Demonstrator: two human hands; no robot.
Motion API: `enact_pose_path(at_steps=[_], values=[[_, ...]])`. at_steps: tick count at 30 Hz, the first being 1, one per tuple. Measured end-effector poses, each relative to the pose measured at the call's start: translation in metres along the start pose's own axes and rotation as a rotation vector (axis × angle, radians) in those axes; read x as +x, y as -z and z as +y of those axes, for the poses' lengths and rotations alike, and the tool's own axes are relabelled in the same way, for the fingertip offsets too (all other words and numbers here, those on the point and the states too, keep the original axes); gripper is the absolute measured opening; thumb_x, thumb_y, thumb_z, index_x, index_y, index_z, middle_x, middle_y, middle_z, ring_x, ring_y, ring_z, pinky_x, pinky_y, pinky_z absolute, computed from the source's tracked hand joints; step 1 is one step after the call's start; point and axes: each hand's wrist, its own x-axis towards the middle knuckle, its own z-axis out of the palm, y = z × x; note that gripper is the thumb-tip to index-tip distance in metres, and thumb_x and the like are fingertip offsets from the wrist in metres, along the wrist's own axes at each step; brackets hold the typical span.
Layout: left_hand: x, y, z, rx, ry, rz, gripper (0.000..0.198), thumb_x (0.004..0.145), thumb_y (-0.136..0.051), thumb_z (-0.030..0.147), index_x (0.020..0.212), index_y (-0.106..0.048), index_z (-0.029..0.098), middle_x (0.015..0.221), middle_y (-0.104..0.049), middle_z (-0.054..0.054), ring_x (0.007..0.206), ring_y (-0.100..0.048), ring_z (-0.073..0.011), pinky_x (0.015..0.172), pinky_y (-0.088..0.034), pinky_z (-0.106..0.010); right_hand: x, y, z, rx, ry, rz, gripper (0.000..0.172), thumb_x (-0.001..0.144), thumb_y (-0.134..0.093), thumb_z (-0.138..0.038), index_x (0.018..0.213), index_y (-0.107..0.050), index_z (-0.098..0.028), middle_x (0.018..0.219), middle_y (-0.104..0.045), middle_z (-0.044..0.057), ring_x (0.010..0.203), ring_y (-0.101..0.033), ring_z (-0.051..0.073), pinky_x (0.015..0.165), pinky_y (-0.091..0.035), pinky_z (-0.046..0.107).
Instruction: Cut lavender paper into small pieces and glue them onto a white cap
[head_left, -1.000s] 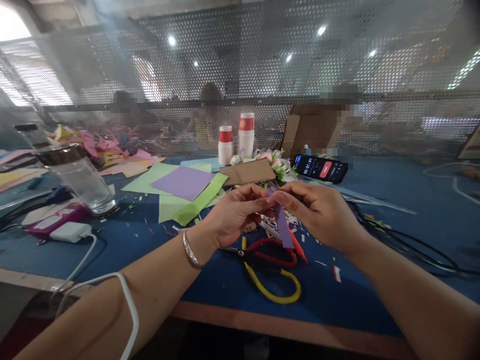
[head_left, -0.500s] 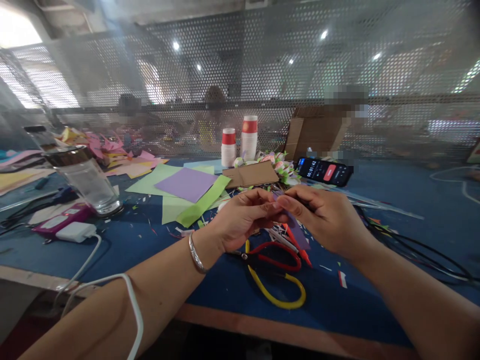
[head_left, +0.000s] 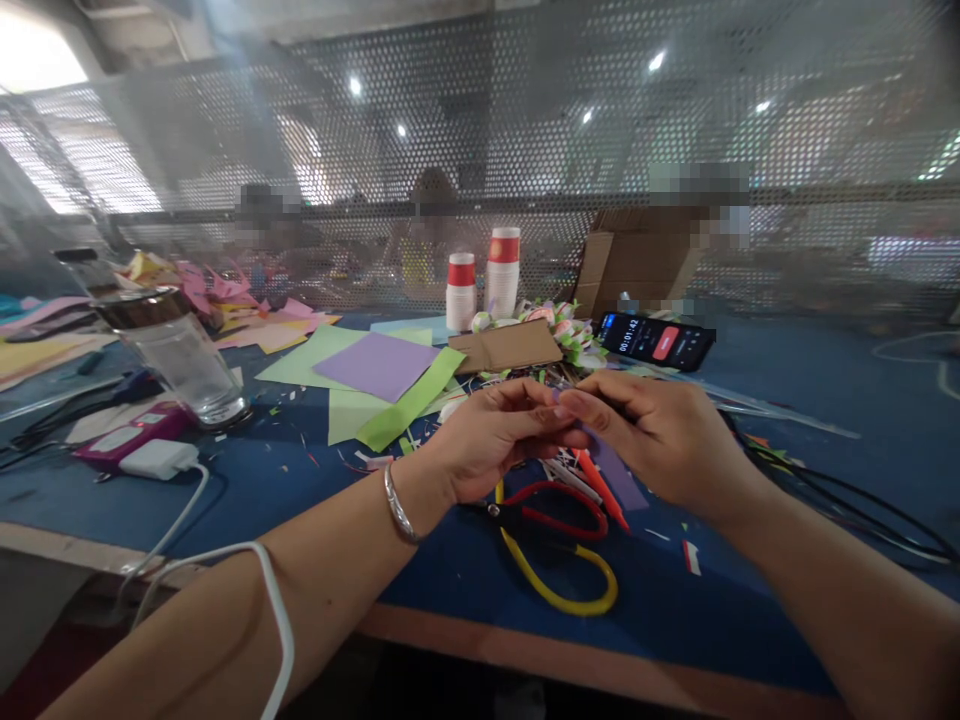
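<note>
Pinched between fingertips of left hand (head_left: 491,440) and right hand (head_left: 664,440): purple strip (head_left: 617,478). Glass jar (head_left: 180,360) stood near table's left edge, contents unclear. Scissors (head_left: 559,526) laid beneath hands.

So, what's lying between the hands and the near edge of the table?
Head view: scissors with red and yellow handle loops lie on the blue table there, below the left hand and right hand pinching a purple strip.

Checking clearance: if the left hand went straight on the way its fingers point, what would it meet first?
Likely the purple paper strip pinched at its fingertips, then the right hand just behind.
</note>
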Motion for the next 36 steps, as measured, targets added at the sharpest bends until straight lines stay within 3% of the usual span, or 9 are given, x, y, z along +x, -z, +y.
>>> enact_pose_path(at_steps=[12,19,22,26,31,36], values=[[-0.001,-0.002,0.004,0.036,0.008,0.036,0.018,0.081,-0.073,0.007,0.073,-0.059,0.014,0.066,-0.069,-0.001,0.061,-0.069,-0.0089,0.05,-0.041,-0.015,0.002,0.0,0.001,0.075,-0.067,0.065,0.055,0.096,-0.049,-0.063,0.06,-0.049,-0.021,0.053,-0.042,-0.003,0.051,-0.038,0.011,0.05,-0.029,0.029],[0.003,0.001,0.004,0.106,-0.106,0.134,0.019,0.074,-0.078,0.011,0.071,-0.059,0.014,0.066,-0.063,0.003,0.051,-0.054,-0.0044,0.046,-0.033,-0.018,0.005,0.001,0.012,0.292,-0.2,0.039,0.051,0.092,-0.054,-0.067,0.07,-0.06,-0.021,0.051,-0.036,-0.005,0.047,-0.031,0.01,0.046,-0.022,0.029],[0.004,0.004,0.003,0.148,-0.156,0.154,0.021,0.072,-0.08,0.016,0.071,-0.059,0.014,0.062,-0.059,0.004,0.051,-0.051,-0.0041,0.047,-0.032,-0.018,0.006,-0.002,0.013,0.355,-0.215,-0.029,0.049,0.088,-0.06,-0.065,0.072,-0.061,-0.019,0.056,-0.04,-0.005,0.05,-0.033,0.01,0.047,-0.024,0.027],[0.005,0.007,0.002,0.131,-0.207,0.171,0.02,0.071,-0.08,0.019,0.074,-0.061,0.015,0.065,-0.063,0.003,0.055,-0.056,-0.0053,0.05,-0.034,-0.018,0.007,-0.007,0.01,0.373,-0.211,-0.087,0.042,0.081,-0.071,-0.059,0.076,-0.065,-0.017,0.067,-0.056,-0.001,0.059,-0.046,0.011,0.053,-0.035,0.025],[0.005,0.004,0.001,0.061,-0.214,0.17,0.019,0.07,-0.08,0.019,0.077,-0.063,0.015,0.067,-0.064,0.003,0.06,-0.06,-0.0074,0.055,-0.039,-0.02,0.007,-0.009,0.01,0.427,-0.198,-0.062,0.033,0.081,-0.073,-0.051,0.079,-0.068,-0.018,0.072,-0.065,0.0,0.066,-0.056,0.015,0.061,-0.043,0.026],[0.004,0.001,0.0,0.039,-0.252,0.154,0.016,0.07,-0.079,0.017,0.074,-0.064,0.013,0.068,-0.066,0.002,0.062,-0.061,-0.0072,0.061,-0.044,-0.02,0.006,-0.007,0.008,0.451,-0.192,-0.038,0.029,0.08,-0.076,-0.047,0.077,-0.07,-0.019,0.071,-0.065,0.0,0.066,-0.055,0.014,0.06,-0.042,0.025]])
